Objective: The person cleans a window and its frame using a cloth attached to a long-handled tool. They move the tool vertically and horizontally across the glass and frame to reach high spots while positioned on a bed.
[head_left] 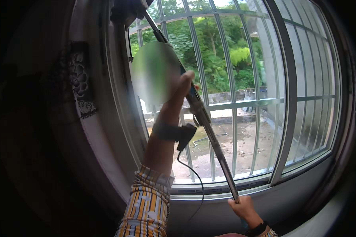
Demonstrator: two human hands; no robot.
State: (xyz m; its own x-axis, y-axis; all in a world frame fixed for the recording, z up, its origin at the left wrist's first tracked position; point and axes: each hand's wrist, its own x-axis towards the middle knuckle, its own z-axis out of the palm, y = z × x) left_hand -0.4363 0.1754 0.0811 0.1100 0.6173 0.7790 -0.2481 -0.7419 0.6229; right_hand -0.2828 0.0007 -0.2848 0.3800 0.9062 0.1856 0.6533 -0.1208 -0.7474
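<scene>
A long, slim metal pole (221, 156) slants across the window from upper left to lower right. My left hand (186, 83) is closed round its upper middle, thumb showing; a round blurred patch hides what lies beside that hand. At the lower end of the pole my right hand (244, 208) grips it, fingers wrapped round. The pole's top end meets a dark, bulky head (128, 12) at the window frame's upper left corner, too dim to name. A black wristband with a box (182, 137) and a trailing cable (199, 177) is on my left wrist.
Upright metal bars (229, 59) stand outside the window, whose frame has a thick middle post (288, 79). A sill track (225, 188) runs below. At left hangs pale cloth with a dark floral panel (81, 75). Trees (209, 39) and a yard (249, 150) lie outside.
</scene>
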